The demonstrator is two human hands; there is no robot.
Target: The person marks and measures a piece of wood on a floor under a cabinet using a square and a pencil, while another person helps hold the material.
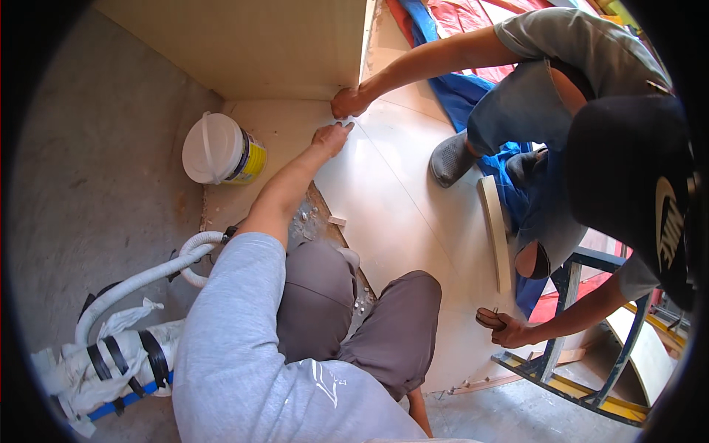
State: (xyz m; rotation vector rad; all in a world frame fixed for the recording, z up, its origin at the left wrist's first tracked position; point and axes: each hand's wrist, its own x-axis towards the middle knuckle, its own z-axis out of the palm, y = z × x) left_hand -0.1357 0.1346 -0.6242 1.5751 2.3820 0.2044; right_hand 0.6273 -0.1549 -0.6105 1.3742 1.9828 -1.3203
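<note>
Line, thin, dark: ideally being kept straight.
Bare left hand: being held alongside, grip unclear.
Right hand: being hidden.

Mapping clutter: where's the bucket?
In the head view, the bucket is left of centre, left of the person's left hand and, in-picture, above the white hose.

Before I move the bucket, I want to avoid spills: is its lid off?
No, the bucket has its white lid on, with the handle lying across it.
</note>
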